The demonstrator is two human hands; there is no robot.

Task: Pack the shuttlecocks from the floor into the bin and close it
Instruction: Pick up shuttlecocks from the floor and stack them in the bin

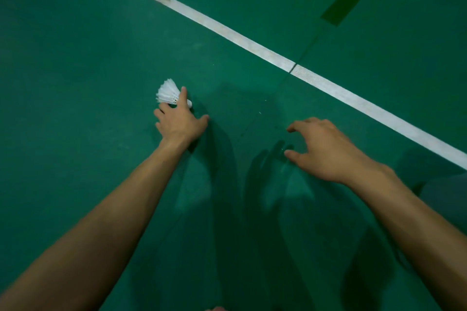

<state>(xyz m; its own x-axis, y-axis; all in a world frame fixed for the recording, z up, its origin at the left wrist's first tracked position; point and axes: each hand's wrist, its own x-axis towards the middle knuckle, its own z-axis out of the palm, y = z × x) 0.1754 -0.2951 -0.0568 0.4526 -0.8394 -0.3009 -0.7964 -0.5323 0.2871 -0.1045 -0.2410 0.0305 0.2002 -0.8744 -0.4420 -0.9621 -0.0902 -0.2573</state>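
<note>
Down at about ten o'clock from the middle of the view, the left hand [180, 124] is on a white feathered shuttlecock [168, 93] lying on its side on the green court floor [75, 58], skirt pointing toward eleven o'clock and cork tip toward three. A forefinger lies across the waist where feathers meet cork; whether the thumb has closed under it I cannot tell, so the grip looks begun rather than finished. The right hand [326, 149] hovers at about four o'clock, fingers spread and curled, holding nothing. A white court line [252, 45] runs from eleven o'clock down to three, well clear of both hands.

That shuttlecock will weigh almost nothing, and its feathers will likely bend or snap if squeezed. The firm part is the cork, so a light pinch there seems safest. No bin shows anywhere in view.
</note>
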